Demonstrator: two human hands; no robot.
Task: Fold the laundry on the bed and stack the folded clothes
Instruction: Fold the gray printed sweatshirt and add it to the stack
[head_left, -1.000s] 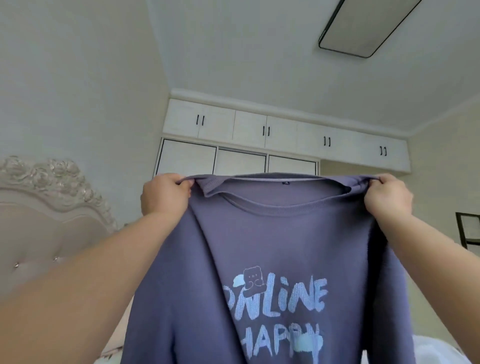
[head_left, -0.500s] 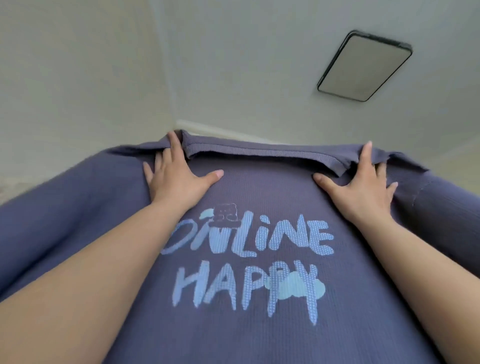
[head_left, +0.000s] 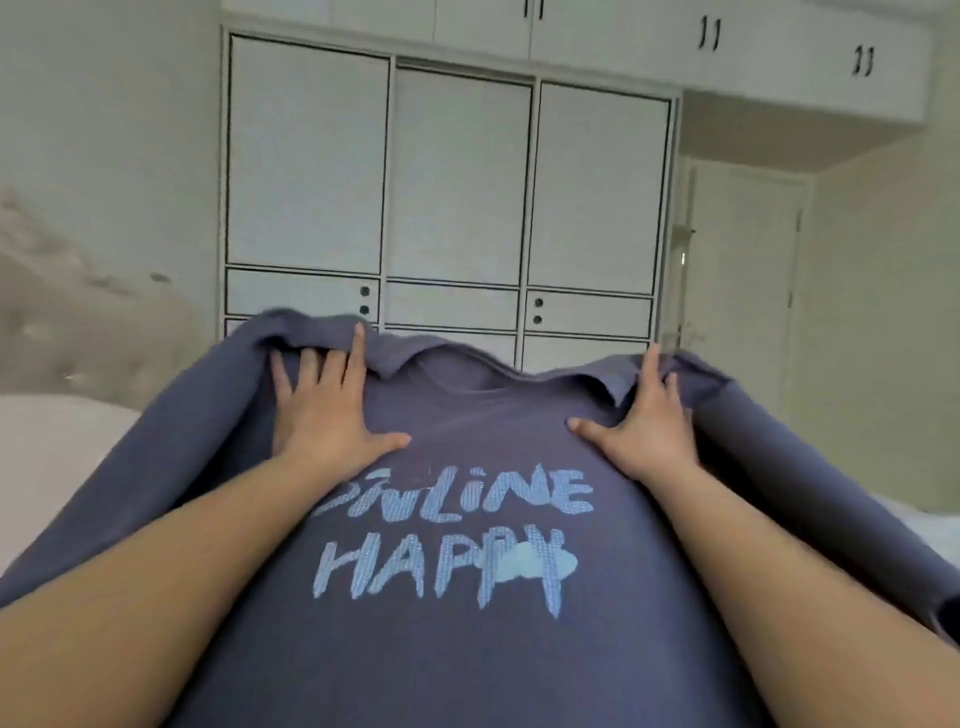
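Note:
A purple-blue sweatshirt (head_left: 467, 649) with pale blue "ONLINE HAPPY" lettering is spread in front of me, print side up, filling the lower view. My left hand (head_left: 322, 410) lies on it near the left shoulder, fingers straight and spread, fingertips at the collar fold. My right hand (head_left: 644, 421) lies the same way near the right shoulder, thumb pointing inward. The collar sags between the two hands. Both sleeves hang off to the sides. The sweatshirt covers whatever is underneath it.
A pale bed surface (head_left: 47, 457) shows at the left and a strip (head_left: 914, 525) at the right. A padded headboard (head_left: 78, 291) stands at the far left. White wardrobe doors (head_left: 457, 208) fill the wall ahead.
A second ago both hands gripped the sweatshirt's shoulders and held it up. The hands then opened flat on it, and the garment and view have since come down from the ceiling toward the bed.

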